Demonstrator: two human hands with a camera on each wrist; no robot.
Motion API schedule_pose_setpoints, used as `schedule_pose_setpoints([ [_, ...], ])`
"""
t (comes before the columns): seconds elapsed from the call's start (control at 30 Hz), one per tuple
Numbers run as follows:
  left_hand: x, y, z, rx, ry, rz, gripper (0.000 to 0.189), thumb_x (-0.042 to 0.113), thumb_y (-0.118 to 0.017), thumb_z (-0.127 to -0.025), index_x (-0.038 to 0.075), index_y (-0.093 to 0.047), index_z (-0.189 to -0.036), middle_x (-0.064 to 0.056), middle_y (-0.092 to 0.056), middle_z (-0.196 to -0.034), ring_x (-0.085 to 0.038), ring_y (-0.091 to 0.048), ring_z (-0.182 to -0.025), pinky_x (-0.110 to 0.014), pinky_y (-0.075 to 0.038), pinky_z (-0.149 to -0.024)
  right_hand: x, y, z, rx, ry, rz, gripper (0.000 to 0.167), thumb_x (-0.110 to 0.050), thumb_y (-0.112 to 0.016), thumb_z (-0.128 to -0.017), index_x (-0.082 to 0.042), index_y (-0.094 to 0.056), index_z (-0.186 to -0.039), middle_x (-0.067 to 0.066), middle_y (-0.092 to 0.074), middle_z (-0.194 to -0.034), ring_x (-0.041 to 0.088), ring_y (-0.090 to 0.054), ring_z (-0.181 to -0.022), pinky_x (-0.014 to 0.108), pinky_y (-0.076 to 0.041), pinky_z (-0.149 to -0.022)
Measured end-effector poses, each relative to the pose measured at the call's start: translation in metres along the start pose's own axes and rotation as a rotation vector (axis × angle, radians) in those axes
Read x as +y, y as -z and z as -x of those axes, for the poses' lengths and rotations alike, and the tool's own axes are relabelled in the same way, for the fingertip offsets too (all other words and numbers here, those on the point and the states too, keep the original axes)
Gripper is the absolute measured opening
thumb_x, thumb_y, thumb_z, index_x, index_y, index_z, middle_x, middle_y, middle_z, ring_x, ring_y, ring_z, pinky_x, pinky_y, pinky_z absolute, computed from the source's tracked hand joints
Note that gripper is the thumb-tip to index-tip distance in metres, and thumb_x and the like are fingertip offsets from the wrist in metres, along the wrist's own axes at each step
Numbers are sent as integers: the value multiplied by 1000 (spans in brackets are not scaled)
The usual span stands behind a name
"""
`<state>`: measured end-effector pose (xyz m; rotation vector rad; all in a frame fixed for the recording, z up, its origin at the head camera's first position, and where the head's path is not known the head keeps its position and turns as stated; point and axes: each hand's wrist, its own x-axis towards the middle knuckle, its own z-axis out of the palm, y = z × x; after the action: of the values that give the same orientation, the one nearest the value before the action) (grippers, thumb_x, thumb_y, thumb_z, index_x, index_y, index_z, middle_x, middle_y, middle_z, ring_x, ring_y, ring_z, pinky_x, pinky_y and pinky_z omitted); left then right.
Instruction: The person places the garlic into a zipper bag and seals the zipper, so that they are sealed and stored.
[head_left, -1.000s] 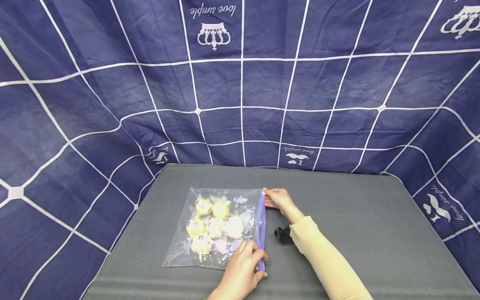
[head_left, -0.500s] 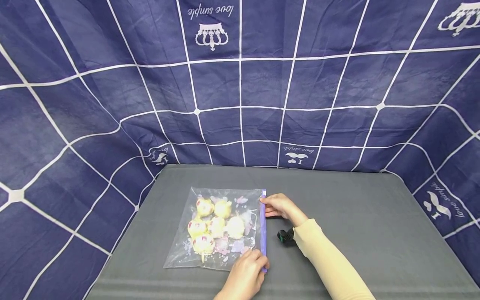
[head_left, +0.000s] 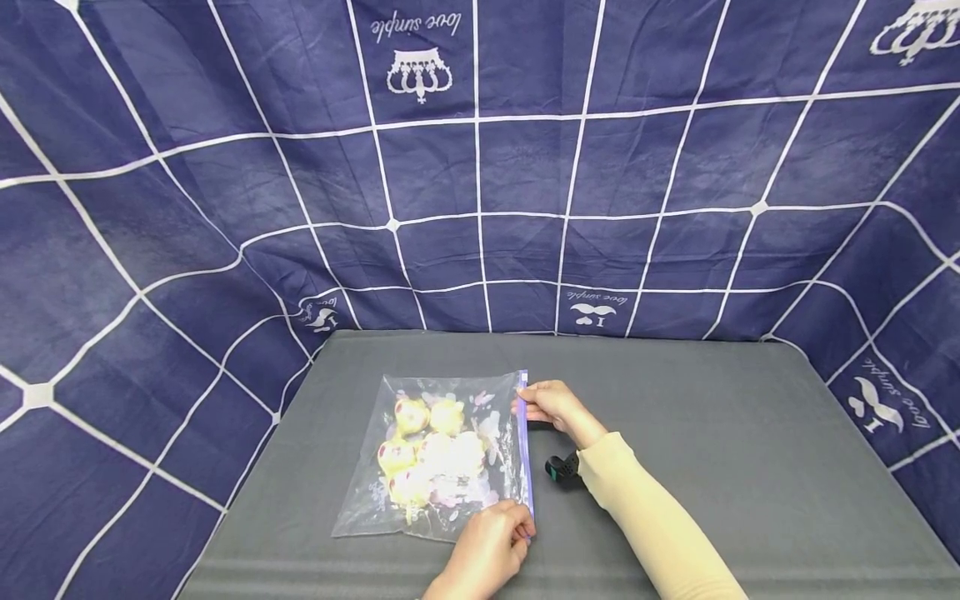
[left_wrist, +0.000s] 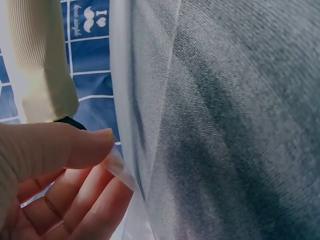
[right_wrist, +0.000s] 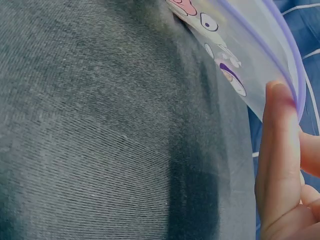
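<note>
A clear zip bag (head_left: 360, 500) with a purple zip strip (head_left: 527, 454) along its right edge lies on the grey table. Inside are several round yellow-and-white things (head_left: 411, 415); glare hides their kind. My left hand (head_left: 487, 537) pinches the strip's near end; thumb and forefinger hold the clear plastic in the left wrist view. At the far end, my right hand (head_left: 557, 408) pinches the strip between thumb and fingers. In the right wrist view two purple bands run toward a fingertip (right_wrist: 280, 95), and cartoon eyes are printed on the bag.
The grey table (head_left: 712, 467) reaches right of the bag. A blue cloth with white lines (head_left: 525, 167) hangs behind and at both sides. A small black device (head_left: 562, 468) sits beside the right sleeve (head_left: 645, 517).
The strip's two edges stood apart a second ago and now lie together in the head view. My right hand slid nearer along the strip, then back away; the far corner sits slightly higher.
</note>
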<state>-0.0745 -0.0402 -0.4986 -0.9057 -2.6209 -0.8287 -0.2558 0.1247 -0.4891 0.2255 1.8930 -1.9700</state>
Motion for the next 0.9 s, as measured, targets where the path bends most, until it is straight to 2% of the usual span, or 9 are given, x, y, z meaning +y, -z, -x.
schedule_pose_setpoints([
  [0.17,-2,-1,-2,-56,32,60,27,-6,-74,-65,16,-63,-74,12,-60,-73,11,-51,-65,-1,-39,-61,1,-1,1,4,-6,-22,26,-3,-55,-98,16,-56,-116,5,-72,-77,10,-71,-66,20,-59,-65],
  [0.43,-2,-2,-4,-78,49,80,25,-4,-77,-66,16,-64,-75,11,-61,-74,10,-52,-66,-1,-40,-62,1,-1,1,21,2,-30,31,-6,-57,-98,16,-55,-120,9,-74,-84,10,-71,-66,22,-59,-67],
  [0.67,-3,0,-4,-99,54,95,25,-3,-79,-68,15,-64,-76,11,-61,-75,10,-51,-66,-2,-41,-62,2,-1,2,28,7,-25,28,-6,-58,-98,14,-57,-117,14,-76,-90,10,-72,-68,22,-59,-67],
  [0.9,-4,6,-6,-159,69,138,23,7,-84,-71,15,-64,-80,11,-61,-75,8,-52,-67,-4,-42,-62,1,-3,3,26,36,-23,26,-6,-57,-98,15,-56,-115,13,-75,-86,9,-71,-66,21,-59,-67],
])
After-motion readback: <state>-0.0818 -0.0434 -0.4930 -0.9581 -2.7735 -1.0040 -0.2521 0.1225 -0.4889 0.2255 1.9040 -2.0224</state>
